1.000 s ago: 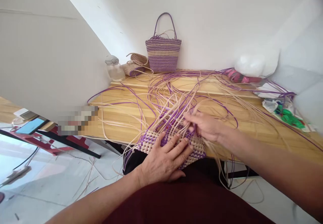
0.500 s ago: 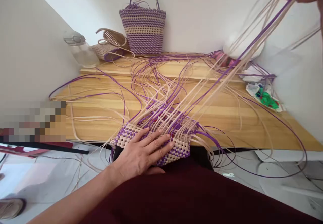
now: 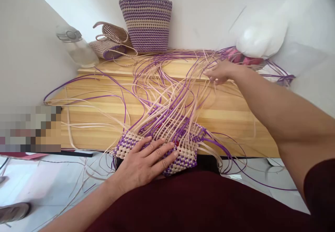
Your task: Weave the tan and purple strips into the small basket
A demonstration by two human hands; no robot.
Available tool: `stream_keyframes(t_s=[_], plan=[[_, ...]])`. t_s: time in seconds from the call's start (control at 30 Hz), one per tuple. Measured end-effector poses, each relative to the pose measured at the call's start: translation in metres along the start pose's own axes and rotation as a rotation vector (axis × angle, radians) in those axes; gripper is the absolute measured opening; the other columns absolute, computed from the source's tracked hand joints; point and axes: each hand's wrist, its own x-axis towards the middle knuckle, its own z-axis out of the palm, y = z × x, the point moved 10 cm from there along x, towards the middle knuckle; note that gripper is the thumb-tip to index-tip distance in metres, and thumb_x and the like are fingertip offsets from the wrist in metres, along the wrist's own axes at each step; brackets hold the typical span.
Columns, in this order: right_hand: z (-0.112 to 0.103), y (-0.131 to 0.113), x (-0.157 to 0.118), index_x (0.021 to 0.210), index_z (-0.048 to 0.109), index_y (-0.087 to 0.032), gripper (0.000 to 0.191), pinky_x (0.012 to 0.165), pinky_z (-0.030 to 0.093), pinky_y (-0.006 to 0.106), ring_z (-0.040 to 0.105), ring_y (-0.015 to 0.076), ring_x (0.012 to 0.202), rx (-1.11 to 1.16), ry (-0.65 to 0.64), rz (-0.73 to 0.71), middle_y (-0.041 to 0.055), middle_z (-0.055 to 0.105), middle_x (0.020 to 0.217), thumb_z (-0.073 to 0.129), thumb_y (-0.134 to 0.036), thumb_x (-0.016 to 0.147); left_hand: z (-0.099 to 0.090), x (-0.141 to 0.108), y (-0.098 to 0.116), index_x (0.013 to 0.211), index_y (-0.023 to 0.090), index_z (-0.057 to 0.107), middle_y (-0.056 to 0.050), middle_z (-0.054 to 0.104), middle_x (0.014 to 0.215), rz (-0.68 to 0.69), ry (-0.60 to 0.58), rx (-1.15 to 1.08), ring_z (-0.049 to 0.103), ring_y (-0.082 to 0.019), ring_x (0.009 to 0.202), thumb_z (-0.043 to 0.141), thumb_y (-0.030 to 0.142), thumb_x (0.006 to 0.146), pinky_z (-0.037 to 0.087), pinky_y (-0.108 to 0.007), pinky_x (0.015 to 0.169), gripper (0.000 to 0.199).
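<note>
While steadying purple-and-beige basketwork [image 3: 183, 158] under spread-fingered left hand [image 3: 143, 164], has lowered right hand [image 3: 220, 73], slackening loose strands [image 3: 167, 115]; cannot tell its grip.

A purple woven bag [image 3: 148, 26] with beige bands stood upright against the pale wall [image 3: 204, 15] at the back of the wooden table [image 3: 235, 120]. Just left of it lay a smaller beige woven piece [image 3: 98, 47], purple at its opening, then a clear lidded bottle [image 3: 82, 53]. At the back right, a bulging white bag [image 3: 261, 38] sat above something pink [image 3: 252, 61]. A shoe [image 3: 14, 212] showed on the light floor [image 3: 49, 197] at lower left.
</note>
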Motion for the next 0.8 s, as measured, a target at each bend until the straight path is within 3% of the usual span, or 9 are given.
stream_keyframes(t_s=[0.1,0.2,0.33,0.4,0.47,0.57,0.67,0.8], plan=[[0.012,-0.013,-0.064,0.097,0.072,-0.01,0.048,0.057,0.05,0.02,0.066,0.0111,0.062,0.093,-0.055,-0.067,0.0114,0.074,0.089,0.057,-0.054,0.087,0.0,0.004,0.001,0.144,0.033,0.044,-0.002,0.054,0.144,0.003,-0.008,-0.01,0.048,-0.021,0.132,0.048,0.053,0.092,0.019,-0.038,0.115,0.055],[0.016,-0.03,-0.146,0.102,0.072,-0.015,0.045,0.048,0.045,0.02,0.062,0.0102,0.058,0.309,-0.1,-0.3,0.0086,0.072,0.087,0.056,-0.055,0.089,-0.006,0.013,-0.001,0.142,0.03,0.047,-0.004,0.056,0.142,-0.046,-0.02,-0.054,0.052,-0.023,0.127,0.048,0.059,0.09,0.028,-0.039,0.108,0.059],[0.077,-0.039,-0.249,0.098,0.074,-0.019,0.035,0.056,0.048,0.022,0.063,0.0118,0.063,0.482,-0.49,-0.485,0.0035,0.071,0.078,0.057,-0.048,0.09,-0.012,0.032,-0.004,0.136,0.026,0.053,-0.007,0.061,0.134,-0.161,-0.106,-0.133,0.058,-0.023,0.114,0.047,0.054,0.092,0.04,-0.039,0.096,0.052],[0.109,-0.042,-0.281,0.102,0.074,-0.022,0.03,0.066,0.049,0.024,0.065,0.0137,0.074,0.459,-0.556,-0.549,0.0024,0.072,0.086,0.058,-0.044,0.09,-0.014,0.044,-0.003,0.131,0.024,0.057,-0.009,0.061,0.128,-0.194,-0.129,-0.189,0.057,-0.025,0.112,0.049,0.051,0.092,0.042,-0.04,0.096,0.048],[0.131,-0.039,-0.288,0.105,0.071,-0.023,0.028,0.075,0.049,0.027,0.066,0.0156,0.084,0.453,-0.436,-0.524,0.0025,0.072,0.097,0.057,-0.042,0.091,-0.014,0.056,0.0,0.129,0.021,0.059,-0.011,0.059,0.126,-0.188,-0.138,-0.243,0.054,-0.026,0.114,0.052,0.049,0.091,0.042,-0.04,0.1,0.048],[0.146,-0.027,-0.283,0.108,0.065,-0.022,0.028,0.08,0.05,0.03,0.065,0.0176,0.093,0.528,-0.198,-0.409,0.0043,0.07,0.105,0.055,-0.042,0.092,-0.004,0.07,-0.005,0.126,0.019,0.061,-0.012,0.059,0.118,-0.23,-0.182,-0.324,0.056,-0.027,0.11,0.058,0.049,0.087,0.043,-0.041,0.099,0.05],[0.154,-0.02,-0.278,0.109,0.059,-0.021,0.027,0.078,0.053,0.032,0.065,0.0183,0.095,0.652,-0.131,-0.364,0.0059,0.068,0.105,0.055,-0.042,0.092,0.008,0.078,-0.013,0.118,0.021,0.065,-0.009,0.061,0.107,-0.32,-0.246,-0.417,0.06,-0.025,0.1,0.064,0.049,0.081,0.048,-0.039,0.091,0.046],[0.151,-0.018,-0.271,0.104,0.055,-0.021,0.026,0.078,0.056,0.034,0.066,0.0186,0.092,0.82,-0.064,-0.345,0.0066,0.066,0.104,0.06,-0.04,0.088,0.002,0.088,-0.009,0.107,0.021,0.067,-0.006,0.062,0.112,-0.296,-0.191,-0.546,0.058,-0.022,0.105,0.069,0.034,0.079,0.044,-0.035,0.096,0.031]])
